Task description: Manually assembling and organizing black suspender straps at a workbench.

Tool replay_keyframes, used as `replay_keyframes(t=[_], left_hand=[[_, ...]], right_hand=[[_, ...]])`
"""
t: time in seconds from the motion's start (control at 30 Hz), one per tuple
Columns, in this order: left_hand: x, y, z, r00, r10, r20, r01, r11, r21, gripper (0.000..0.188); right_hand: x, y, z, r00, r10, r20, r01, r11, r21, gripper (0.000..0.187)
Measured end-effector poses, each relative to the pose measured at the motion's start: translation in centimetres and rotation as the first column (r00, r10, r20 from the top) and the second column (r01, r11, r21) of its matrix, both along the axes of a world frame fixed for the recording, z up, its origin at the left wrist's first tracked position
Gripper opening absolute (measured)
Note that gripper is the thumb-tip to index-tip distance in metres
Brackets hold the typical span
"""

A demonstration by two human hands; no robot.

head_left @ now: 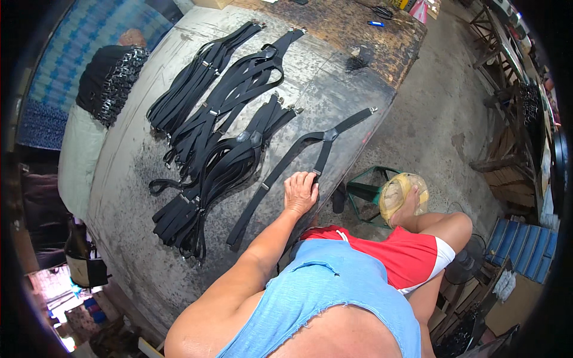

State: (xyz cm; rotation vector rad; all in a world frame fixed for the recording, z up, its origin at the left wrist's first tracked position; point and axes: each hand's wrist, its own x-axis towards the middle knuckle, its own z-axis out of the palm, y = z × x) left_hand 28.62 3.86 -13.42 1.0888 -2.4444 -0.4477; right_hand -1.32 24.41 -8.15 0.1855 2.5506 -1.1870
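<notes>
A single pair of black suspenders (330,135) lies on the table (134,185), extending ahead and leftward of the left hand (300,194), whose bent, close-set fingers meet one strap; whether they pinch it cannot be determined. The right hand's state cannot be told, being out of view. Bundled black suspenders (227,160) lie farther left of the left hand.

"Where's that left hand (300,193)?"
"Palm down on the grey table (340,89), over one strap of the single black suspenders (330,135), close by a metal buckle (317,172)."
"And to the left of those?"
"Bundles (221,170) of similar black straps, metal clips (299,110) at their upper ends."
"Beside the table?"
"A green stool (365,191), a bare foot (408,207) at its yellowish top."
</notes>
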Motion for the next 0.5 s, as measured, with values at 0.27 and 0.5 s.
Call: replay_keyframes(t=[0.27, 0.5], left_hand=[[0.4, 0.2, -0.3, 1.000, -0.013, -0.027, 0.013, 1.000, 0.014, 0.043], [0.1, 0.0, -0.9, 0.999, -0.025, -0.045, 0.025, 1.000, -0.002, 0.042]], right_hand=[[-3.9, 6.8, 1.2, 0.574, 0.360, 0.736, 0.456, 0.606, -0.652, 0.070], [0.1, 14.1, 2.8, 0.665, 0.296, 0.685, 0.421, 0.609, -0.672, 0.069]])
